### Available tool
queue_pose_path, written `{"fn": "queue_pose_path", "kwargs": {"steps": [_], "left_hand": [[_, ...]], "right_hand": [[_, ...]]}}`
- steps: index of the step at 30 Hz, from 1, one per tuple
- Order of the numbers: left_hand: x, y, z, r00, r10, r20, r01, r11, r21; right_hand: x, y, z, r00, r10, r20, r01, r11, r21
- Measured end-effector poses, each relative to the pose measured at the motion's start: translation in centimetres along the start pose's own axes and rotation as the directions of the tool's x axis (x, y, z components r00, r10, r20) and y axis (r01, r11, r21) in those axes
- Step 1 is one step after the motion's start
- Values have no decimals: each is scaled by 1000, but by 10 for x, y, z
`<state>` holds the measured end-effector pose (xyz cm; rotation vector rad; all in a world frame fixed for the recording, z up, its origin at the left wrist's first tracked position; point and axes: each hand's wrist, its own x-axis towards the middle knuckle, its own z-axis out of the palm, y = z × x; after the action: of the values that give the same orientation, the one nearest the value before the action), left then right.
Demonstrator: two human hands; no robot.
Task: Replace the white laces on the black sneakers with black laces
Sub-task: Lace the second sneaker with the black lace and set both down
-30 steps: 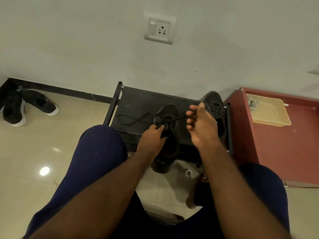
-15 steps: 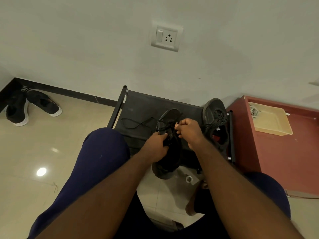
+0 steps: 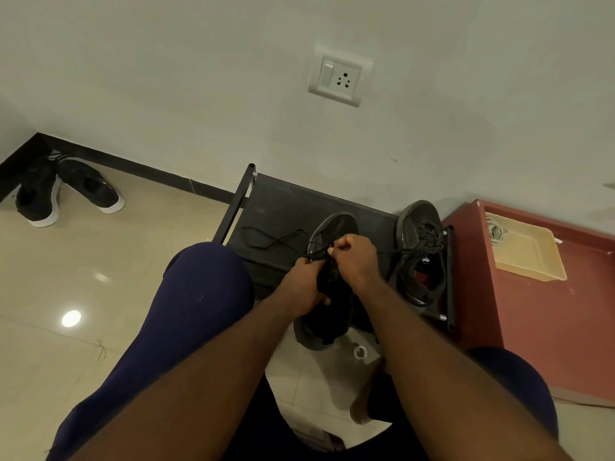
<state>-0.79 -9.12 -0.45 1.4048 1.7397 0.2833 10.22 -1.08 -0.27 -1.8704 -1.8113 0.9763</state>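
Far left, a pair of black white-soled shoes (image 3: 66, 194) lies on the tiled floor. On the black metal shoe rack (image 3: 286, 207), a thin black lace (image 3: 256, 244) trails out leftward. The left hand (image 3: 301, 287) grips the black mesh sneaker (image 3: 336, 226) at its eyelets, fingers curled. The right hand (image 3: 354, 257) is fisted tight, pinching the lace just above the sneaker. A second, laced black sneaker (image 3: 416, 221) sits on the rack to the right.

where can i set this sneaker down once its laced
Free: the rack top along the wall behind the held sneaker, and its left end around the black lace. The red cabinet is bare in front of the tan tray. Crowded: the right end, under the second sneaker, and the middle, where left hand and right hand work.
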Motion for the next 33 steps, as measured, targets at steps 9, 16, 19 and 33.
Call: {"fn": "queue_pose_path", "kwargs": {"steps": [9,16,19,33], "left_hand": [[-2,4,-2,998,-47,-52,48,999,12],[-8,7,-4,996,-73,-60,75,997,21],[-10,7,-4,995,-68,-78,69,998,10],[-9,12,-11,994,-89,-66,89,996,-2]], "right_hand": [[0,-2,3,1000,-16,1,16,994,-107],[16,-17,-11,960,88,266,-23,971,-238],[20,-24,-13,937,139,321,-42,956,-291],[1,1,8,998,26,-59,-30,997,-68]]}}
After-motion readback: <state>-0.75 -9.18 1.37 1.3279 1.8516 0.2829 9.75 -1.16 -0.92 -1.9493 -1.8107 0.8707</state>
